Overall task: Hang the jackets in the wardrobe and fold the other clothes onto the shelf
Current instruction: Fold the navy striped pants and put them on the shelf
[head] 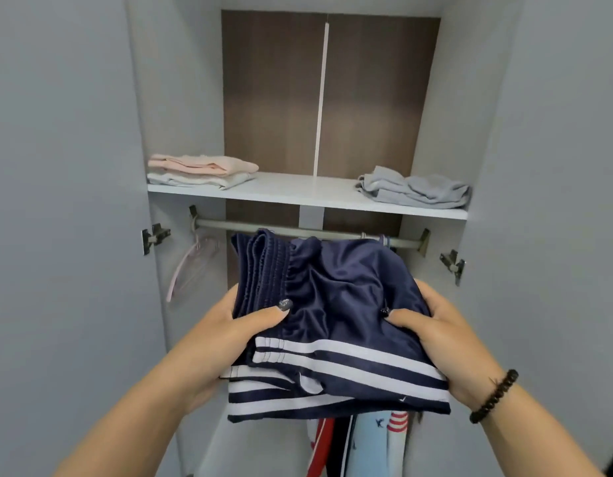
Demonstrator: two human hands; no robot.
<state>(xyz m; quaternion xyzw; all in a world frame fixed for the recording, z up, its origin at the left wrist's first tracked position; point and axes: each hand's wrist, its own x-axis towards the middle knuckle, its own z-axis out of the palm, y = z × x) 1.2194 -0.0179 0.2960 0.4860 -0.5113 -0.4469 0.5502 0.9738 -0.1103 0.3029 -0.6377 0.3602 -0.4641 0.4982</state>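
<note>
- Wardrobe (181, 98) open, grey doors swung wide; white shelf (298, 192) above the hanging rail (298, 231).
- Folded navy striped garment (332, 321) held below and in front of the shelf, level with the rail; long axis runs left to right.
- Left hand (229, 325) grips its left edge, thumb on top; right hand (439, 335) grips the right edge likewise.
- Bare mid-shelf lies up and ahead, between pink-and-white stack (202, 170) and grey pile (415, 189); both hands look about equally near.
- Hung clothes (367, 442) below.
</note>
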